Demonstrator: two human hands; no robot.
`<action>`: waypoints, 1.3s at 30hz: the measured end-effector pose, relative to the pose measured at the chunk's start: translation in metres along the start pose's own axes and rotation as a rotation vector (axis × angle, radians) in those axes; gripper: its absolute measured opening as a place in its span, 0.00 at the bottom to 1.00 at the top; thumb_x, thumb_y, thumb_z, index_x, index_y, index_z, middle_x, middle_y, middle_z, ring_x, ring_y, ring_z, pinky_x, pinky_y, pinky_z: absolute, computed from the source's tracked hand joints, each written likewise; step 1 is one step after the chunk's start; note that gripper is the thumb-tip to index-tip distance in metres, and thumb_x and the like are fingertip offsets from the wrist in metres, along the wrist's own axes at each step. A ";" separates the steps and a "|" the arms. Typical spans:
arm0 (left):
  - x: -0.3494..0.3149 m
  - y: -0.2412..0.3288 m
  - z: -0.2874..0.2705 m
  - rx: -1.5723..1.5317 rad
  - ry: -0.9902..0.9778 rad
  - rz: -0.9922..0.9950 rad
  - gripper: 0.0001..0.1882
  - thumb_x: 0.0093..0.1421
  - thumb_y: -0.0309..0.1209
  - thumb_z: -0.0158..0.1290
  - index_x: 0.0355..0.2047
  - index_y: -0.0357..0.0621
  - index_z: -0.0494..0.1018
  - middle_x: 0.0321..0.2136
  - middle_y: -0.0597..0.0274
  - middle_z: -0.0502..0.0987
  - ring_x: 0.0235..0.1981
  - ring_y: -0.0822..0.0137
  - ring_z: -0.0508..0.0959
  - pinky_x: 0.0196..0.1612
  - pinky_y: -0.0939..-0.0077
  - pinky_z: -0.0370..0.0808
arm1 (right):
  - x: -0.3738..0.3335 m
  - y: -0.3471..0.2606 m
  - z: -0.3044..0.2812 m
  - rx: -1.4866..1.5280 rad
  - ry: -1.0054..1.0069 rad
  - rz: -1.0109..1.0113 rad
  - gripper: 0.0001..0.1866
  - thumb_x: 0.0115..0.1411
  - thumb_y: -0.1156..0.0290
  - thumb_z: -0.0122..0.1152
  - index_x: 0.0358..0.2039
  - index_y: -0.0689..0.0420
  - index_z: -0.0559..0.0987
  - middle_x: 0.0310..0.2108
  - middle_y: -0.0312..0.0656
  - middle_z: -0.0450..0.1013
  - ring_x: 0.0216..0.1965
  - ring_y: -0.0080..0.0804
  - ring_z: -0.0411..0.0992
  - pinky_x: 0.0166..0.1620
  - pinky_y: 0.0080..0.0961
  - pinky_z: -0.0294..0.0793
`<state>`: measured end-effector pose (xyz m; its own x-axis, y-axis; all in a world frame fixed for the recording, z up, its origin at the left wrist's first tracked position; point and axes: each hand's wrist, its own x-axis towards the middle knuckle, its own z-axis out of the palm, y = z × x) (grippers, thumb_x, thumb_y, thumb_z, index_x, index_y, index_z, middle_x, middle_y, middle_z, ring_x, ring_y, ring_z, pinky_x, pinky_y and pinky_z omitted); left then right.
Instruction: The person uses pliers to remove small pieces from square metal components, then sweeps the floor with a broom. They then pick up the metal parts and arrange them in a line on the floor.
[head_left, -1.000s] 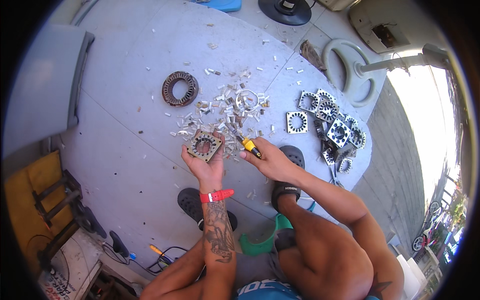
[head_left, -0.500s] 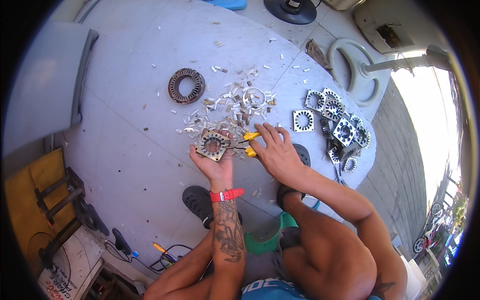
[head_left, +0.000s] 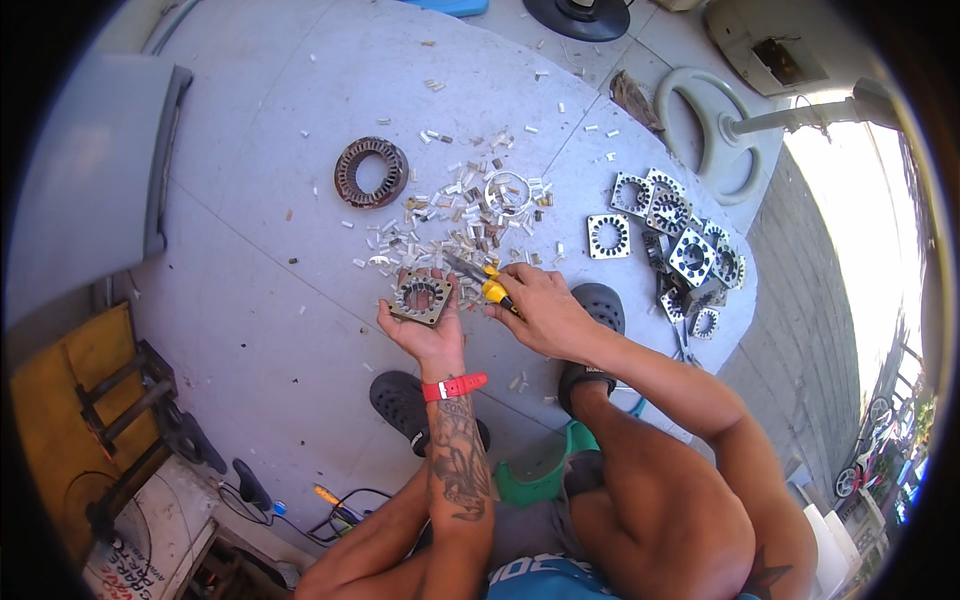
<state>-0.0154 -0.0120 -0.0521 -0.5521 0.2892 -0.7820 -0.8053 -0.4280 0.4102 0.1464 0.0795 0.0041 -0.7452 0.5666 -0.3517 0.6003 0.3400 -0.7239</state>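
Note:
On the fingers of my left hand (head_left: 432, 340) rests a square metal stator core (head_left: 402, 307), slots circling its round central hole; thumb and fingers keep it steady. My right hand (head_left: 550, 315) is wrapped around yellow-handled pliers (head_left: 494, 290). The handles are squeezed together and the jaws point up and left, just beyond the core's right corner and apart from it. Whether the jaws hold anything is too small to tell. Past both hands lies a scattered heap of small silvery and brownish pieces (head_left: 465, 212), with a thin pale ring (head_left: 488, 196) among them.
A brown round stator (head_left: 347, 172) lies left of the heap. Several square cores (head_left: 690, 256) are piled at the right, one core (head_left: 596, 238) lying apart. A grey wheel-shaped base (head_left: 690, 140) stands beyond; my dark clogs (head_left: 398, 400) flank the work.
The pliers' handles were spread with the jaws at the core's right side. Now they are closed, drawn off the core and turned up-left. The core has turned slightly in my left hand.

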 end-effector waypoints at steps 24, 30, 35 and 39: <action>-0.011 0.003 0.004 -0.058 -0.122 0.046 0.34 0.56 0.51 0.50 0.58 0.44 0.72 0.52 0.57 0.76 0.55 0.55 0.73 0.62 0.41 0.67 | 0.002 -0.013 0.000 0.489 -0.522 0.347 0.16 0.63 0.64 0.58 0.48 0.59 0.77 0.52 0.56 0.73 0.50 0.50 0.73 0.59 0.48 0.63; -0.016 0.005 0.004 -0.044 -0.188 0.066 0.34 0.56 0.51 0.49 0.58 0.45 0.73 0.51 0.60 0.77 0.53 0.57 0.75 0.59 0.51 0.69 | -0.016 -0.012 0.009 -0.491 0.064 -0.341 0.17 0.62 0.65 0.58 0.50 0.58 0.78 0.53 0.57 0.73 0.49 0.47 0.74 0.59 0.46 0.63; -0.017 0.001 0.003 0.010 -0.159 0.124 0.33 0.55 0.49 0.49 0.58 0.45 0.72 0.51 0.59 0.77 0.54 0.56 0.75 0.61 0.47 0.68 | -0.014 -0.020 0.008 -0.397 -0.211 -0.203 0.18 0.65 0.63 0.58 0.51 0.59 0.77 0.46 0.55 0.76 0.46 0.48 0.75 0.57 0.45 0.65; -0.008 0.004 -0.002 -0.225 -0.206 0.020 0.32 0.54 0.43 0.50 0.59 0.43 0.70 0.58 0.51 0.74 0.62 0.49 0.71 0.67 0.41 0.64 | 0.003 -0.018 -0.004 0.399 -0.472 0.285 0.22 0.70 0.52 0.56 0.49 0.61 0.77 0.38 0.52 0.77 0.39 0.49 0.77 0.50 0.45 0.70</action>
<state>-0.0141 -0.0178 -0.0452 -0.6184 0.4367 -0.6534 -0.7382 -0.6080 0.2924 0.1350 0.0780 0.0183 -0.6752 0.1737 -0.7169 0.7063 -0.1281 -0.6962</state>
